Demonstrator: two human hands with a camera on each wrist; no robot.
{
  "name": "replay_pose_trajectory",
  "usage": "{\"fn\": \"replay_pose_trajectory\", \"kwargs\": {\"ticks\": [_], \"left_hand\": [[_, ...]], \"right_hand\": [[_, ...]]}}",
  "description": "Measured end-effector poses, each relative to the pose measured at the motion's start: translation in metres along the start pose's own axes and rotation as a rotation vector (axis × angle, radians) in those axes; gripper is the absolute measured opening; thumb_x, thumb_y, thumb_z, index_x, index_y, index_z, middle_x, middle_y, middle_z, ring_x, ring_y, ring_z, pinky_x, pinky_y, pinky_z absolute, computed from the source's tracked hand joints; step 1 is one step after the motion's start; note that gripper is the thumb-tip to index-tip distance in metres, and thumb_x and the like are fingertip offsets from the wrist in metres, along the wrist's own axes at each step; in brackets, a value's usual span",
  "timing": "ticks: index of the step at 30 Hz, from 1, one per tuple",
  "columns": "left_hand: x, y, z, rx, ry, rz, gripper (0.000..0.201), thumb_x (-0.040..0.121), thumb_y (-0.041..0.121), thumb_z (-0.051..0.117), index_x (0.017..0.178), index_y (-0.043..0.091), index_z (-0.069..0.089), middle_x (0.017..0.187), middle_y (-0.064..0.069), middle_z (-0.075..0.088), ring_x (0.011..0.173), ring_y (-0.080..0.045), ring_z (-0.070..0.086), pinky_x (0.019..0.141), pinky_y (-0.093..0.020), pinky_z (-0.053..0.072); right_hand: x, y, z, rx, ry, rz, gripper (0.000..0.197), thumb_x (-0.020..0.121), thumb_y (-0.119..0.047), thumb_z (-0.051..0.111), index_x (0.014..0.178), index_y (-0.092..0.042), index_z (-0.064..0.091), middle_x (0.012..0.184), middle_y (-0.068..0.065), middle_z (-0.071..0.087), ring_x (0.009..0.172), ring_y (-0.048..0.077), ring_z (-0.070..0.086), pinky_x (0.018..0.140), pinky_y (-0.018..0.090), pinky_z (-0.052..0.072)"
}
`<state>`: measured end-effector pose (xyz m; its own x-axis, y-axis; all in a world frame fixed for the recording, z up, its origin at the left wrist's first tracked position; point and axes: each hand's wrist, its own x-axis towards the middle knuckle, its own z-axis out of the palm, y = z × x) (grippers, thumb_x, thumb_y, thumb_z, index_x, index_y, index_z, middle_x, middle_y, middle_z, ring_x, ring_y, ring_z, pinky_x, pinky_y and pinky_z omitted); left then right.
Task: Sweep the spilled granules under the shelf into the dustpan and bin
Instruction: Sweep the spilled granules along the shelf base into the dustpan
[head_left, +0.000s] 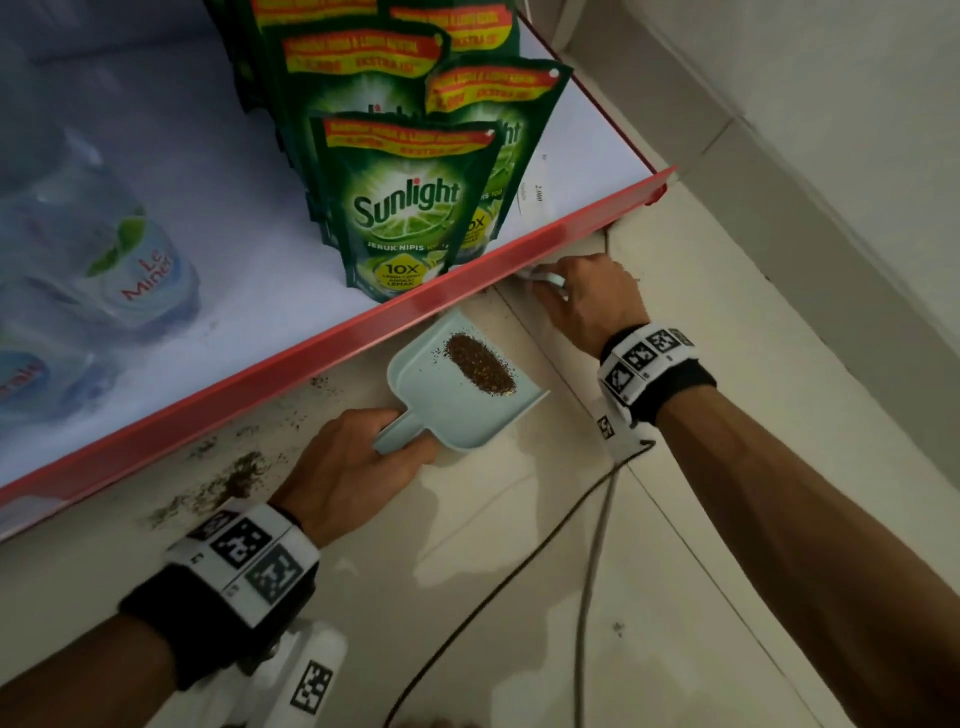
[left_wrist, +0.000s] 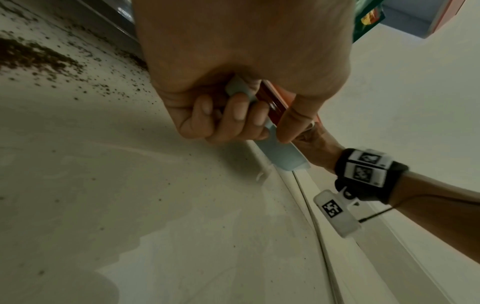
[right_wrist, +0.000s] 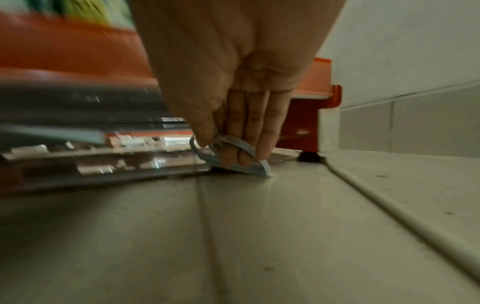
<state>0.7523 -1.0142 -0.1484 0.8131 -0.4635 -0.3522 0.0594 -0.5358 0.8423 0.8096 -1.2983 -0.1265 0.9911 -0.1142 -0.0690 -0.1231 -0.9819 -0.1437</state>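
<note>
My left hand (head_left: 363, 457) grips the handle of a pale blue dustpan (head_left: 457, 415) lying flat on the tiled floor, its mouth against the red shelf edge (head_left: 322, 358). A heap of brown granules (head_left: 480, 364) sits inside the pan. More spilled granules (head_left: 234, 478) lie scattered on the floor left of that hand, also seen in the left wrist view as granules (left_wrist: 33, 55). My right hand (head_left: 576, 296) pinches a small pale blue brush (head_left: 545, 278) at the shelf's right end. Its thumb and fingers hold the brush handle (right_wrist: 246, 162) low on the floor; the bristles are hidden under the shelf.
Green Sunlight pouches (head_left: 410, 208) and water bottles (head_left: 119, 260) stand on the shelf. A grey cable (head_left: 587, 545) trails over the floor between my arms. The wall (head_left: 831, 130) closes in on the right, and a black shelf foot (right_wrist: 309, 157) stands near the brush.
</note>
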Motion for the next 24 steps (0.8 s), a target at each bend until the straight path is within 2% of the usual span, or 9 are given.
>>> {"fn": "replay_pose_trajectory", "kwargs": {"ticks": [2,4,6,8,11,16,18,20,24], "left_hand": [[0.001,0.002,0.002,0.008,-0.006,-0.006,0.038,0.061,0.06,0.051,0.052,0.024,0.042,0.046,0.012,0.038,0.046,-0.009,0.036,0.05,-0.028,0.031],[0.001,0.002,0.003,0.003,-0.009,-0.007,0.038,0.061,0.06,0.052,0.052,0.024,0.043,0.046,0.012,0.038,0.046,-0.008,0.035,0.05,-0.028,0.031],[0.002,0.001,0.003,0.014,-0.014,-0.004,0.036,0.064,0.058,0.054,0.052,0.025,0.044,0.045,0.012,0.038,0.045,-0.006,0.034,0.05,-0.027,0.031],[0.001,0.0,0.003,0.027,-0.021,0.004,0.035,0.066,0.057,0.054,0.052,0.026,0.045,0.045,0.012,0.038,0.044,-0.005,0.033,0.049,-0.025,0.03],[0.0,-0.001,0.002,0.022,-0.017,0.011,0.037,0.064,0.061,0.052,0.052,0.026,0.044,0.046,0.012,0.037,0.044,-0.004,0.032,0.048,-0.023,0.029],[-0.001,-0.003,0.001,0.021,-0.005,0.013,0.037,0.064,0.061,0.052,0.052,0.027,0.043,0.045,0.012,0.038,0.043,-0.004,0.032,0.049,-0.024,0.03],[-0.002,-0.005,0.001,0.016,-0.003,0.015,0.037,0.065,0.06,0.052,0.052,0.026,0.043,0.045,0.012,0.038,0.044,-0.005,0.033,0.049,-0.026,0.031],[-0.003,-0.005,0.001,0.015,-0.006,0.004,0.038,0.065,0.06,0.052,0.052,0.025,0.043,0.045,0.012,0.039,0.044,-0.006,0.034,0.049,-0.027,0.031],[-0.006,-0.002,0.003,0.016,-0.021,-0.001,0.038,0.065,0.059,0.053,0.054,0.024,0.043,0.046,0.012,0.038,0.045,-0.008,0.034,0.05,-0.027,0.032]], "right_hand": [[-0.011,-0.003,-0.004,0.041,0.063,-0.047,0.032,0.098,-0.039,0.05,0.108,-0.02,0.074,0.094,0.01,0.074,0.077,0.033,0.066,0.068,0.038,0.055],[-0.01,0.001,-0.008,0.065,0.179,-0.049,0.03,0.098,-0.036,0.052,0.116,-0.024,0.072,0.108,0.006,0.073,0.083,0.03,0.067,0.069,0.031,0.05],[-0.002,0.013,-0.01,0.044,0.248,0.003,0.028,0.097,-0.029,0.054,0.119,-0.022,0.071,0.124,0.005,0.067,0.092,0.033,0.066,0.076,0.035,0.051],[0.008,0.028,-0.008,-0.061,0.187,0.112,0.027,0.097,-0.022,0.053,0.117,-0.018,0.071,0.129,0.007,0.063,0.095,0.037,0.065,0.078,0.039,0.052],[0.006,0.034,-0.003,-0.145,0.077,0.206,0.024,0.099,-0.022,0.046,0.103,-0.014,0.068,0.101,0.019,0.068,0.087,0.04,0.064,0.067,0.037,0.043],[-0.031,0.001,0.006,0.023,0.1,0.021,0.025,0.097,-0.03,0.049,0.105,-0.023,0.071,0.077,0.01,0.07,0.068,0.035,0.062,0.059,0.034,0.048],[-0.035,0.0,0.002,0.079,0.194,0.022,0.027,0.097,-0.037,0.049,0.103,-0.025,0.073,0.075,0.008,0.071,0.064,0.032,0.062,0.059,0.032,0.048],[-0.025,0.012,-0.001,0.041,0.26,0.102,0.027,0.097,-0.037,0.049,0.103,-0.023,0.072,0.082,0.013,0.071,0.071,0.036,0.063,0.061,0.031,0.04],[-0.011,0.031,-0.007,-0.137,0.136,0.265,0.03,0.1,-0.031,0.045,0.107,-0.013,0.068,0.094,0.022,0.066,0.084,0.042,0.061,0.065,0.037,0.04]]}}
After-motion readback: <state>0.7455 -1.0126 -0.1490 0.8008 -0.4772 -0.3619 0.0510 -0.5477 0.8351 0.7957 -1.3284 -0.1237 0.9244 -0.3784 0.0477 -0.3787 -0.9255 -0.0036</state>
